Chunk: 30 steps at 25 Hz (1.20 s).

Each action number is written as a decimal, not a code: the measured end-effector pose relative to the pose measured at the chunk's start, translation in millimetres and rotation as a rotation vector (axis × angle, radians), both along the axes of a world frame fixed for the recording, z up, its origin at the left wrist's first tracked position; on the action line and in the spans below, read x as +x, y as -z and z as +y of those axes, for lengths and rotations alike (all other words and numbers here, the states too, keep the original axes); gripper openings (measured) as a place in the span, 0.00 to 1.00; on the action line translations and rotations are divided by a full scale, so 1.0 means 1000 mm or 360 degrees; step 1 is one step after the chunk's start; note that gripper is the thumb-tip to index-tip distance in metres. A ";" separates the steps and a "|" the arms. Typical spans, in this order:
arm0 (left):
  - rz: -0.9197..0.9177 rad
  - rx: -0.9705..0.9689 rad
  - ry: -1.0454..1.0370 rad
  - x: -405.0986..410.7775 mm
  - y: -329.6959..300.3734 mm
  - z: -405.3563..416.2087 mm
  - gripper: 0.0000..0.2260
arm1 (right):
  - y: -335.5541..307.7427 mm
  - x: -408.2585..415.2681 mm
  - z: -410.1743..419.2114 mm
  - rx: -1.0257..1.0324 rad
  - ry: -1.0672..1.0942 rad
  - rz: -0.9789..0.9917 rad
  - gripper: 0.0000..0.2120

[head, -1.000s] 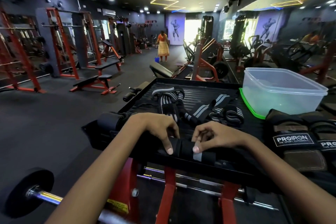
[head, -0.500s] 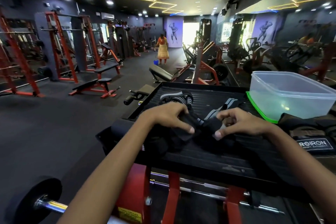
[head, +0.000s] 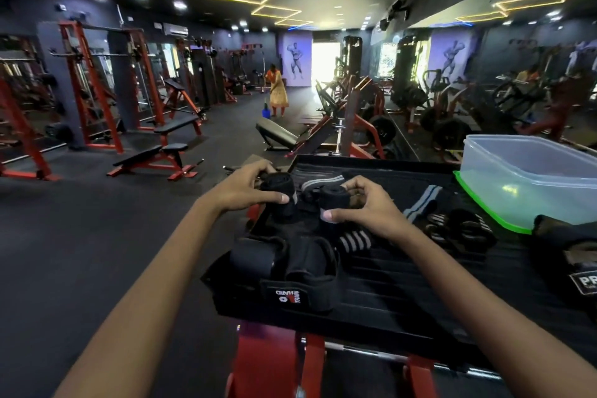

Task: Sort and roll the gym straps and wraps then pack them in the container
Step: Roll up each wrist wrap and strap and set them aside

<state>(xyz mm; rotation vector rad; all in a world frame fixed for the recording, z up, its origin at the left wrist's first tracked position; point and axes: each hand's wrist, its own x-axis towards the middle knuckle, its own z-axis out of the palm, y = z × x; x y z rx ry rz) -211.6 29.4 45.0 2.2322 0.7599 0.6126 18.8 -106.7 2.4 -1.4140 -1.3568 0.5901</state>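
Head view: left hand (head: 248, 192) gripping one rolled black fabric wrap (head: 278, 192), right hand (head: 365, 207) gripping second black roll (head: 332, 199), both lifted over ribbed black tray (head: 403, 271). Second ago, both hands pressing one wrap flat at near edge. Rolling looking done. Clear plastic container (head: 529, 178) sitting far right, holding nothing. Striped straps (head: 355, 241) lying loose, still needing rolling.

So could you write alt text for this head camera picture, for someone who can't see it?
A person's left hand and right hand each grip a black rolled wrap above a black platform strewn with striped straps. A clear plastic container stands at its right; gym machines fill the background.
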 end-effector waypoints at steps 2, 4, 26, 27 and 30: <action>0.0079 -0.0069 0.0022 -0.004 0.012 0.013 0.29 | 0.005 -0.016 0.017 -0.0063 -0.0007 -0.0040 0.24; 0.0178 -0.0089 0.0062 -0.005 0.028 0.020 0.27 | 0.015 -0.027 0.031 -0.0142 -0.0031 -0.0065 0.25; 0.0084 -0.0265 0.0454 -0.022 0.057 0.035 0.20 | 0.036 -0.037 0.031 -0.0323 -0.0401 0.0480 0.19; 0.0086 -0.0253 0.0446 -0.022 0.058 0.035 0.20 | 0.037 -0.037 0.031 -0.0319 -0.0399 0.0493 0.21; 0.0100 -0.0159 0.0407 -0.019 0.058 0.034 0.23 | 0.037 -0.037 0.030 -0.0291 -0.0370 0.0503 0.23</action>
